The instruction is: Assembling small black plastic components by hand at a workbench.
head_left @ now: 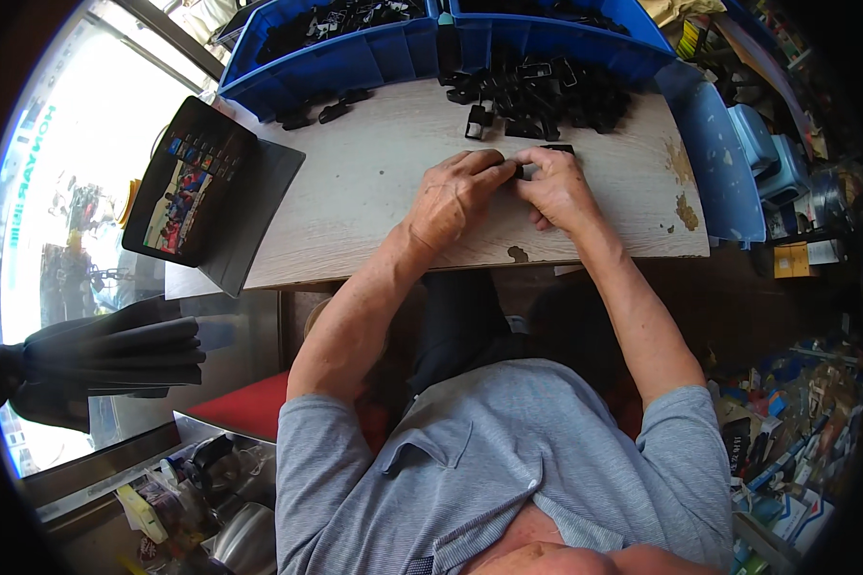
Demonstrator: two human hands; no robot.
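My left hand (458, 195) and my right hand (558, 189) meet over the table, fingers closed around a small black part (519, 170). Most of that part is covered by my fingertips, so its exact kind is hidden. Just beyond my hands spreads a heap of small black plastic pieces (547, 96), some with a metal-looking frame or clip. One black piece (558, 149) lies right behind my right hand's fingers. A separate black and white piece (477, 122) sits at the near edge of the heap.
Two blue bins (345, 59) of black parts stand along the table's far edge. A few black pieces (334, 110) lie before the left bin. A tablet (190, 182) leans in its cover at the left. Right of the worn table (355, 192) is a light blue tray (724, 172).
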